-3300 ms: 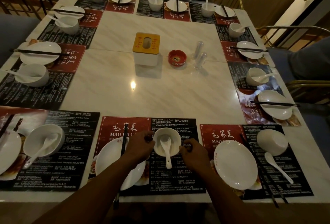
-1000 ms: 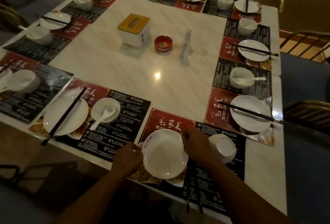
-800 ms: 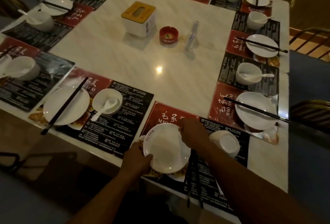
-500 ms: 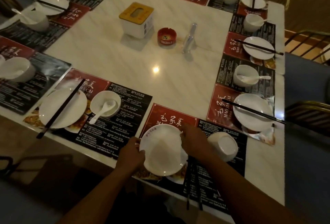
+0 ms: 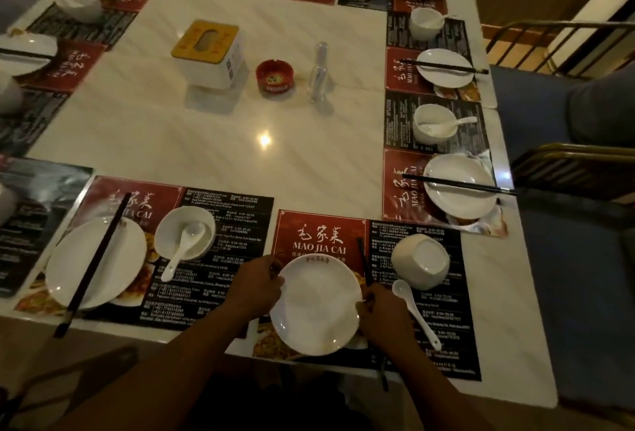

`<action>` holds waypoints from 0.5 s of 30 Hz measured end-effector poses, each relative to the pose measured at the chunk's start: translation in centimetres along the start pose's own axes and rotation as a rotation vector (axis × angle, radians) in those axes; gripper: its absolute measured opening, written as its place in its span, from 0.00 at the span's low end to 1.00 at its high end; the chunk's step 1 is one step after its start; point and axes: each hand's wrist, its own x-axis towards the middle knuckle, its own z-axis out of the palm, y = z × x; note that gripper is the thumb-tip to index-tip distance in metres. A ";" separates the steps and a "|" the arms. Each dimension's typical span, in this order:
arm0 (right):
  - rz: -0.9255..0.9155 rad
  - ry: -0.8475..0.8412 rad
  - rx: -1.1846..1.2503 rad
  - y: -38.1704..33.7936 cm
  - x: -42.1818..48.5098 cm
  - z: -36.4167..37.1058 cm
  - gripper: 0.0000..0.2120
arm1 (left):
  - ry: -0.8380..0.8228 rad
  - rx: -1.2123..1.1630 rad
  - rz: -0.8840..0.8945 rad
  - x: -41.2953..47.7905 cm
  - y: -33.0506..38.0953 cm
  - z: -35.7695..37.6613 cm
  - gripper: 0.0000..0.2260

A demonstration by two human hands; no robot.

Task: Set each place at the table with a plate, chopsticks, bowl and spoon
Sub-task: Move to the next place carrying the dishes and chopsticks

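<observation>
A white plate (image 5: 316, 303) lies on the red and black placemat (image 5: 319, 228) at the near table edge. My left hand (image 5: 256, 288) holds its left rim. My right hand (image 5: 381, 319) sits at the plate's right rim, fingers curled round the black chopsticks (image 5: 362, 259), which run under the hand and out past the table edge. A white bowl (image 5: 421, 260) stands upside down to the right of the plate. A white spoon (image 5: 415, 314) lies on the mat just in front of the bowl.
The place to the left has a plate with chopsticks (image 5: 99, 262) and a bowl with spoon (image 5: 185, 238). Set places line the right side (image 5: 460, 186) and the far edge. A tissue box (image 5: 206, 52), red ashtray (image 5: 274, 75) and clear bottles (image 5: 319, 70) stand mid-table. A chair (image 5: 567, 169) is at the right.
My right hand slid from the plate's far rim down to its right side, onto the chopsticks. The plate now lies flat on the mat, and the spoon shows beside it.
</observation>
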 end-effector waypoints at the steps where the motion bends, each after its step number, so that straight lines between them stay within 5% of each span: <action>1: 0.014 0.001 -0.008 -0.1 -0.1 0.1 0.06 | -0.013 0.016 0.013 0.1 -0.2 0.0 0.11; 15: 0.105 0.108 -0.022 -0.7 -0.6 0.4 0.05 | -0.086 0.041 0.105 1.5 -0.6 -0.2 0.12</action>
